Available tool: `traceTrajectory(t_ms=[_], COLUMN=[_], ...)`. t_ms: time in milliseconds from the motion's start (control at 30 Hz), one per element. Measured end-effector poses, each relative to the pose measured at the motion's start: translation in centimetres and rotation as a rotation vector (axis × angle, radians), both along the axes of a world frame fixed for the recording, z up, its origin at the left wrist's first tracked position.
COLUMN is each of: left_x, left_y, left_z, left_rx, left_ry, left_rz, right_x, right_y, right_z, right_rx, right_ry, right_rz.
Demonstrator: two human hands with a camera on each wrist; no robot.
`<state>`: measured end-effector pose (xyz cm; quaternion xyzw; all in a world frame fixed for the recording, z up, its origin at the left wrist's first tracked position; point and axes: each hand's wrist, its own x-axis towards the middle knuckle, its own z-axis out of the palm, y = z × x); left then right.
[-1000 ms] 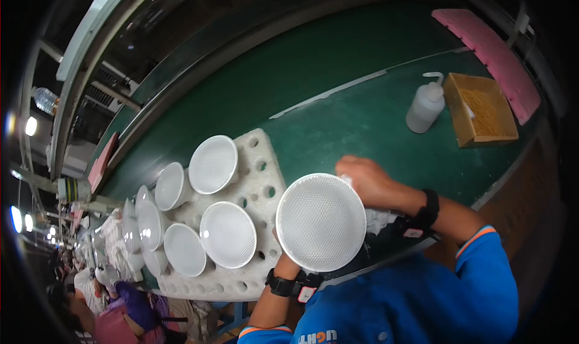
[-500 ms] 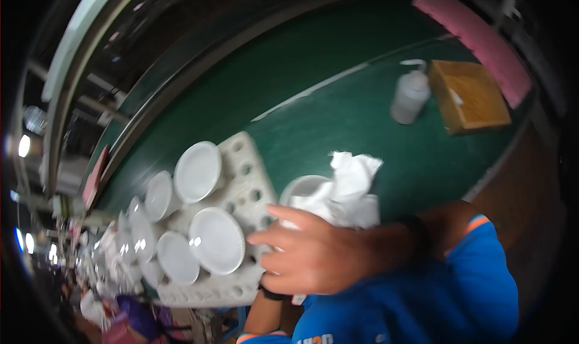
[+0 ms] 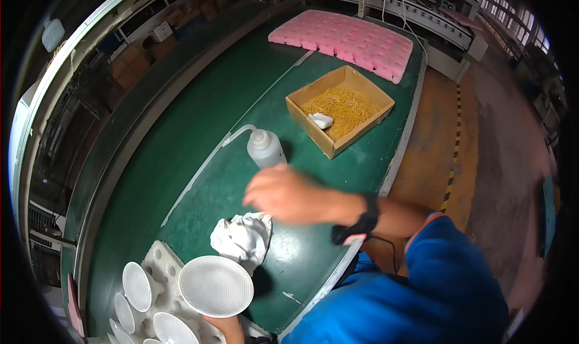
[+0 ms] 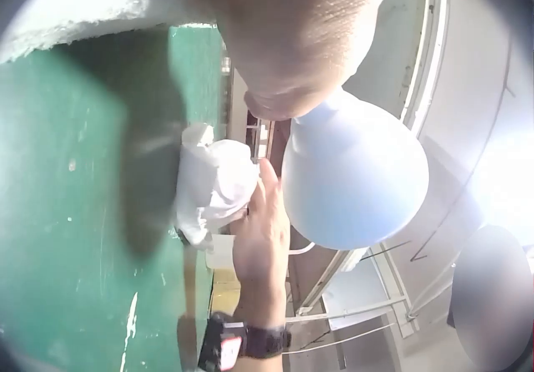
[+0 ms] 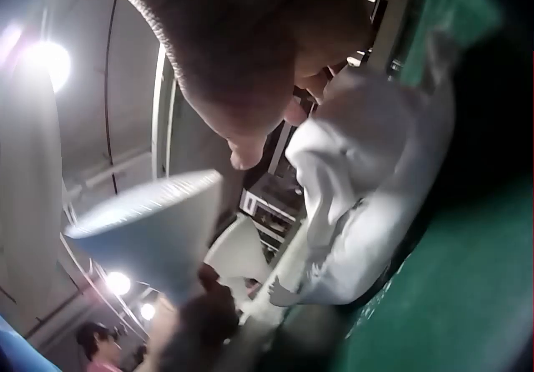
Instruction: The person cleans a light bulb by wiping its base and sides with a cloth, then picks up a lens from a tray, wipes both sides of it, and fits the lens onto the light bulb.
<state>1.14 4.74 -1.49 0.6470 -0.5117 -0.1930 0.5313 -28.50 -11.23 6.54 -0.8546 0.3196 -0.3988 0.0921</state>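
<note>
Low in the head view, the left hand (image 3: 224, 326) grips a white reflector lamp (image 3: 216, 286) from below, its ribbed round face upward. In the left wrist view, that hand's fingers (image 4: 288, 75) curl round the lamp's narrow neck, above its smooth cone (image 4: 357, 176). The right hand (image 3: 286, 194), blurred, hangs over the green bench with loosely bent fingers and nothing seen in them. Close to it, a crumpled white cloth (image 3: 242, 238) lies on the bench. In the right wrist view, the thumb and fingers (image 5: 248, 151) are beside the cloth (image 5: 367, 172).
A squeeze bottle (image 3: 265, 148) stands beyond the right hand. Behind it are a cardboard box (image 3: 294, 107) of yellow bands and a pink foam sheet (image 3: 344, 39). More lamps (image 3: 139, 287) stand in a white foam tray (image 3: 158, 256) at lower left.
The head view has swung rightward along the bench. The right hand has moved from in front of the left wrist to above the bench near the bottle. The left hand still grips a lamp.
</note>
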Motion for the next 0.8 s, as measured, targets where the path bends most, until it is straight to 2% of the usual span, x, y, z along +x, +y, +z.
traceTrajectory(t_ms=[67, 100, 133, 167, 200, 267, 300, 333, 367, 467, 567, 633, 667, 700, 733, 800], left_x=[-1.6, -2.0, -2.3, -2.3, -2.1, -2.6, -2.9, -4.0, -4.1, -4.1, -3.2, -3.3, -3.4, -3.5, -3.7, -4.3], left_y=[-0.3, -0.9, -1.4, -1.7, -2.3, -4.0, -4.7, -5.3, -5.4, -5.6, -5.2, -4.7, -4.6, -4.3, -3.8, -3.0], left_z=[1.8, 2.2, 2.5, 2.7, 1.2, 2.6, 2.3, 2.7, 2.8, 3.0, 2.8, 3.4, 3.4, 3.9, 4.1, 5.0], left_rx=[0.065, 0.116, 0.167, 0.219, 0.200, 0.307, 0.261, 0.177, 0.237, 0.341, 0.335, 0.407, 0.399, 0.407, 0.409, 0.331], left_ry=[0.029, 0.021, 0.012, -0.001, 0.219, -0.104, -0.111, -0.216, -0.259, -0.252, -0.340, -0.371, -0.381, -0.322, -0.382, -0.436], left_rz=[0.008, -0.021, -0.039, -0.045, 0.051, -0.105, -0.149, -0.085, -0.078, -0.082, -0.134, -0.082, -0.067, -0.077, -0.013, 0.016], right_x=[-5.7, -8.2, -10.8, -13.0, -14.3, -15.0, -14.6, -14.4, -14.4, -14.3, -15.4, -15.7, -15.7, -15.6, -15.9, -14.4], right_y=[-1.3, -2.0, -3.1, -4.5, -5.7, -7.2, -7.6, -7.9, -8.1, -7.6, -7.2, -7.0, -6.7, -6.3, -6.1, -4.3], right_z=[1.6, 2.7, 3.3, 2.6, 1.3, -0.6, -1.1, -1.2, -1.2, -1.1, -0.8, -0.6, -0.3, 0.1, -0.2, 2.2], right_rx=[0.025, 0.135, 0.314, 0.320, 0.325, 0.138, 0.226, 0.310, 0.394, 0.364, 0.438, 0.513, 0.471, 0.438, 0.315, 0.105], right_ry=[-0.109, -0.138, -0.112, -0.024, 0.058, 0.223, 0.214, 0.214, 0.219, 0.159, 0.060, 0.021, 0.001, 0.015, 0.017, -0.122], right_rz=[-0.234, -0.384, -0.460, -0.483, -0.494, -0.426, -0.407, -0.397, -0.392, -0.482, -0.440, -0.412, -0.403, -0.491, -0.588, -0.593])
